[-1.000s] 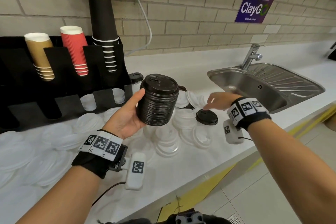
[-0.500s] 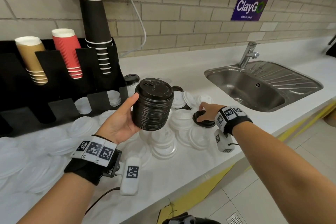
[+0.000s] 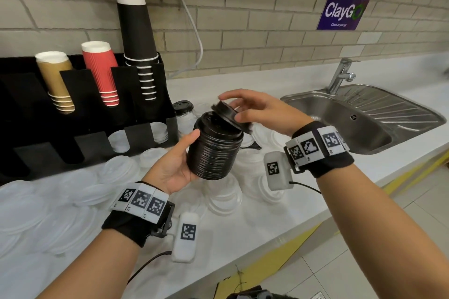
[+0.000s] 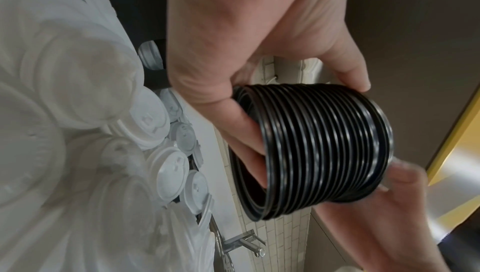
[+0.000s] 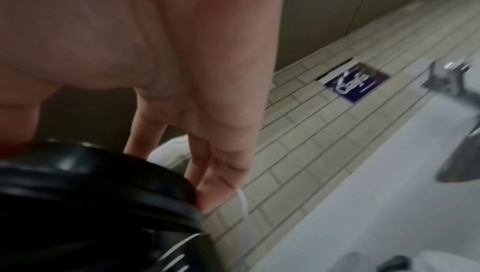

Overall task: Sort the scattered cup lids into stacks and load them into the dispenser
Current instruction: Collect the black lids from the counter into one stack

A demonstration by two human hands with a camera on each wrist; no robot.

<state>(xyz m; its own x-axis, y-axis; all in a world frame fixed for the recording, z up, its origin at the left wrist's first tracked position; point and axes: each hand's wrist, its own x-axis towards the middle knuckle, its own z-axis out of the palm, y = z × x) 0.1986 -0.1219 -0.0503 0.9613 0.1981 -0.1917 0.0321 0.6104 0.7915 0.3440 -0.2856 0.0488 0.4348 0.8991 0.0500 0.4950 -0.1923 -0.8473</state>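
Note:
My left hand (image 3: 178, 164) grips a tall stack of black lids (image 3: 213, 150) above the counter, thumb on its near side; in the left wrist view the fingers curl round the black stack (image 4: 322, 151). My right hand (image 3: 247, 109) pinches a single black lid (image 3: 227, 114) by its rim, tilted, right over the stack's top. That black lid (image 5: 91, 180) fills the lower left of the right wrist view. Several white lids (image 3: 226, 192) lie scattered on the white counter (image 3: 243, 230) below. The black dispenser (image 3: 80, 128) stands at the left.
Gold (image 3: 56, 80), red (image 3: 102, 73) and black cup stacks (image 3: 138, 43) stick out of the dispenser's top. A steel sink (image 3: 359, 116) with a tap (image 3: 340, 75) lies to the right. Another black lid (image 3: 183, 105) sits on a cup behind the stack. More white lids (image 3: 36, 209) cover the counter's left.
My right hand took a black lid off the counter, lifted it and brought it left over the stack. My left hand has kept the stack in about the same place.

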